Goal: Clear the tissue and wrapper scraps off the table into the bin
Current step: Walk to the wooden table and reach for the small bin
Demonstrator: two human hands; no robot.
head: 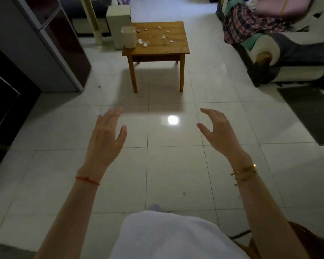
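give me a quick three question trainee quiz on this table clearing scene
1. True or false: the pale rectangular plastic bin stands on the floor beside the small square wooden table.
2. What do the left hand and right hand hold?
3. The white tissue and wrapper scraps lie: A) on the table B) on the white tiled floor C) in the bin

Key:
1. False, it stands on the table's left corner.
2. Nothing; both are open, fingers spread.
3. A

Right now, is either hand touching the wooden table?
Apart. The head view shows the left hand and right hand open over bare floor tiles, with a stretch of floor between them and the wooden table.
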